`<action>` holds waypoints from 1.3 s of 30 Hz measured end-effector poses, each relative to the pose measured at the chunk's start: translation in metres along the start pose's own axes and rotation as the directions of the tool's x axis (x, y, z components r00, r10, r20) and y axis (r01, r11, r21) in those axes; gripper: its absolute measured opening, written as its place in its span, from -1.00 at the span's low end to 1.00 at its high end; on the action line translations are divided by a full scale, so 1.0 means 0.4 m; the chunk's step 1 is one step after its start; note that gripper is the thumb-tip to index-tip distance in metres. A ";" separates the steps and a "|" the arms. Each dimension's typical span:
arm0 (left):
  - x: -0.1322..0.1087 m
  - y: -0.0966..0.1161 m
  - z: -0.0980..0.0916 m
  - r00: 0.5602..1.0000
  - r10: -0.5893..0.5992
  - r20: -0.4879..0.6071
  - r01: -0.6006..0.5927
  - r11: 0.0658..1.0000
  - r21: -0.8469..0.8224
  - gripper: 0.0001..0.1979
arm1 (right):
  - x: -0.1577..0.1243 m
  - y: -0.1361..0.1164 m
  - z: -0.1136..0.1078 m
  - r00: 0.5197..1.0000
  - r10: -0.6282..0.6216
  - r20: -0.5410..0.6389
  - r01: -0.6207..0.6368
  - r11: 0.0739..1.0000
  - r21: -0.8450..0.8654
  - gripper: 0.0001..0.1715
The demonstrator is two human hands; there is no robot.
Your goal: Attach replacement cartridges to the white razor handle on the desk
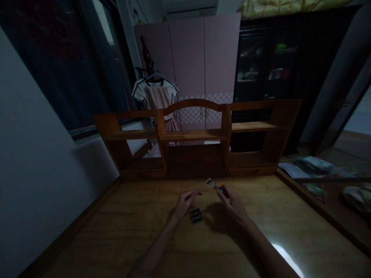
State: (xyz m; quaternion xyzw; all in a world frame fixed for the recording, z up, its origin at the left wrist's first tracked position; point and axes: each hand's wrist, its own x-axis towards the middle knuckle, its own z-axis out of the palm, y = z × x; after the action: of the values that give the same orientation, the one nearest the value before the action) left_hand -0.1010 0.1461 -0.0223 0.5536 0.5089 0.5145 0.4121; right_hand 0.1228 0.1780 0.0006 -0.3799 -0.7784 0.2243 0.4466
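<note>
My left hand pinches a thin pale-handled brush, which slants up to the right and ends in a small dark head. My right hand is closed around the dark handle of what looks like a razor. Its silvery end points left, close to the brush head; whether the two touch I cannot tell. Below my left hand, a small black case with several segments lies on the wooden table. Dim light hides finer detail.
A wooden shelf unit with open compartments and small drawers stands along the table's far edge. At left is a white wall. A raised wooden rim borders the right side, with papers and plastic bags beyond it.
</note>
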 end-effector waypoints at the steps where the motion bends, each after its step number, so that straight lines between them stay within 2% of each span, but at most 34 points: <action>1: -0.001 0.002 0.000 1.000 -0.006 0.007 0.006 1.000 -0.008 -0.39 | 0.000 0.001 0.000 1.000 0.001 0.007 -0.001 1.000 0.000 -0.71; 5: -0.006 0.008 0.001 0.999 -0.010 0.042 0.011 1.000 -0.013 -0.42 | -0.001 0.002 0.002 0.999 -0.005 0.033 0.006 1.000 -0.002 -0.72; 10: -0.005 0.007 -0.004 1.000 -0.019 0.024 0.019 1.000 -0.019 -0.43 | 0.000 0.002 0.004 1.000 -0.017 0.023 0.017 1.000 -0.007 -0.75; 15: -0.002 0.004 -0.004 0.996 -0.018 0.089 0.021 0.999 -0.033 -0.43 | 0.000 0.005 0.006 1.000 -0.013 0.019 0.013 1.000 0.001 -0.74; 20: 0.002 -0.003 -0.006 0.998 -0.055 0.043 0.055 0.998 -0.015 -0.40 | 0.000 0.005 0.003 1.000 -0.012 0.028 0.012 1.000 0.003 -0.75; 25: -0.004 0.004 -0.005 0.994 -0.018 0.106 0.025 0.998 -0.061 -0.45 | -0.001 0.002 0.002 0.999 -0.021 0.030 0.021 1.000 0.013 -0.77; 30: -0.007 0.011 -0.006 0.997 -0.027 0.069 0.032 0.997 -0.073 -0.47 | -0.002 0.010 0.004 0.999 -0.016 0.030 0.016 1.000 -0.006 -0.76; 35: -0.008 0.009 -0.007 0.993 -0.017 0.116 0.027 0.996 -0.080 -0.50 | -0.001 0.012 0.005 0.999 -0.010 0.031 0.010 1.000 -0.003 -0.75; 39: -0.003 0.003 -0.009 0.998 -0.033 0.050 0.036 0.998 -0.060 -0.50 | -0.001 0.009 0.005 0.999 -0.016 0.033 0.016 1.000 -0.002 -0.75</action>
State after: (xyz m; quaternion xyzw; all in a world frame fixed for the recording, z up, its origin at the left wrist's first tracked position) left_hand -0.1043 0.1443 -0.0209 0.5444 0.4923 0.5089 0.4498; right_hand 0.1226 0.1799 -0.0031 -0.3707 -0.7888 0.2260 0.4350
